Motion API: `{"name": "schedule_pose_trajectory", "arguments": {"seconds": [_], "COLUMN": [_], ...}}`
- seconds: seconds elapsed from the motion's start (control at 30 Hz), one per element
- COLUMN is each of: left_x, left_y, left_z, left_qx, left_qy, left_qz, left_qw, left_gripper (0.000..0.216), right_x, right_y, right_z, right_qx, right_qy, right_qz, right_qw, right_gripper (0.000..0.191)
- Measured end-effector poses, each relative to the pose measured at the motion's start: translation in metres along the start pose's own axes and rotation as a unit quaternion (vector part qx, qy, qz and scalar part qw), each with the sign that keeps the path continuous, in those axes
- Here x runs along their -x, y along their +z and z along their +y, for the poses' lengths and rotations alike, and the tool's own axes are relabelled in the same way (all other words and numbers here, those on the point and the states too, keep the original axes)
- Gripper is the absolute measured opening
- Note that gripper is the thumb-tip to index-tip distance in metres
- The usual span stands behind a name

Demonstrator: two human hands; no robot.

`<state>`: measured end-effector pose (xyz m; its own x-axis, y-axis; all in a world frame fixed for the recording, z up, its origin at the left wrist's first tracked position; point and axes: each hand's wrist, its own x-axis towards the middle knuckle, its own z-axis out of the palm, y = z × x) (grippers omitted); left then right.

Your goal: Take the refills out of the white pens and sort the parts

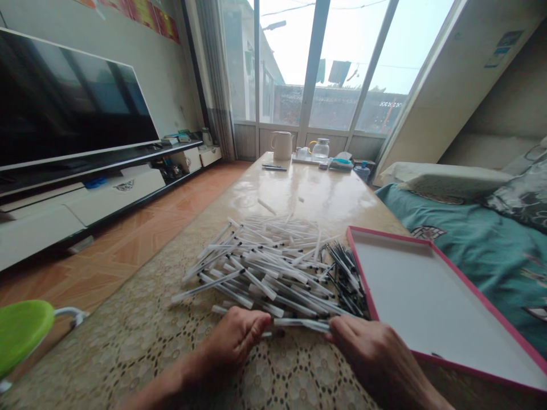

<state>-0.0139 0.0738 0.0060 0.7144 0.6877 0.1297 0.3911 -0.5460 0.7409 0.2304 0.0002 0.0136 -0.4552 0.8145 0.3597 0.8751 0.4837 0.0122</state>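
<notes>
A heap of clear pen barrels (265, 262) lies spread on a long table covered with a lace-patterned cloth (141, 341). A bunch of thin dark refills (346, 279) sits at the heap's right side. My left hand (235, 336) rests at the heap's near edge, fingers curled together against a pen. My right hand (376, 353) pinches the end of a clear pen (301, 323) lying across the front of the heap. The two hands are about a pen's length apart.
A shallow white tray with a pink rim (431, 302) lies to the right of the heap. A white jug (282, 145), a glass jar (320, 150) and small items stand at the table's far end. A green stool (21, 330) is at left, a teal-covered sofa (478, 250) at right.
</notes>
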Motion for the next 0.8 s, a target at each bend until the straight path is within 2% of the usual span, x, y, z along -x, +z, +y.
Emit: {"name": "schedule_pose_trajectory", "arguments": {"seconds": [0.03, 0.07, 0.13, 0.2, 0.27, 0.4, 0.53, 0.67, 0.73, 0.8], "left_x": [-0.002, -0.003, -0.006, -0.008, -0.007, -0.003, -0.003, -0.005, -0.006, -0.007], "left_y": [-0.005, -0.009, -0.009, -0.001, 0.01, 0.023, 0.025, 0.027, 0.028, 0.028], "left_z": [0.001, 0.002, 0.006, 0.012, 0.016, 0.016, 0.013, 0.011, 0.01, 0.009], "left_qx": [0.058, 0.126, 0.266, 0.372, 0.432, 0.489, 0.492, 0.496, 0.505, 0.524], "left_qy": [-0.056, -0.103, -0.169, -0.184, -0.189, -0.205, -0.18, -0.193, -0.201, -0.209], "left_qz": [0.03, 0.032, -0.005, -0.048, -0.073, -0.067, -0.073, -0.038, -0.008, 0.03], "left_qw": [0.996, 0.986, 0.949, 0.909, 0.879, 0.845, 0.849, 0.846, 0.839, 0.825], "left_gripper": [0.047, 0.047, 0.046, 0.042, 0.035, 0.027, 0.032, 0.03, 0.031, 0.033], "right_x": [0.001, 0.002, -0.001, -0.006, -0.01, -0.016, -0.021, -0.022, -0.02, -0.017], "right_y": [-0.001, -0.001, 0.003, 0.008, 0.011, 0.012, 0.015, 0.018, 0.016, 0.013], "right_z": [0.006, 0.011, 0.01, -0.001, -0.015, -0.034, -0.038, -0.037, -0.034, -0.028], "right_qx": [0.0, -0.016, -0.088, -0.15, -0.194, -0.241, -0.253, -0.286, -0.324, -0.372], "right_qy": [0.028, 0.053, 0.08, 0.087, 0.097, 0.099, 0.07, 0.047, 0.077, 0.14], "right_qz": [0.011, 0.013, 0.017, 0.013, 0.01, -0.014, -0.028, -0.013, -0.007, -0.004], "right_qw": [1.0, 0.998, 0.993, 0.985, 0.976, 0.965, 0.965, 0.957, 0.943, 0.918], "right_gripper": [0.022, 0.022, 0.02, 0.019, 0.02, 0.022, 0.021, 0.022, 0.022, 0.029]}}
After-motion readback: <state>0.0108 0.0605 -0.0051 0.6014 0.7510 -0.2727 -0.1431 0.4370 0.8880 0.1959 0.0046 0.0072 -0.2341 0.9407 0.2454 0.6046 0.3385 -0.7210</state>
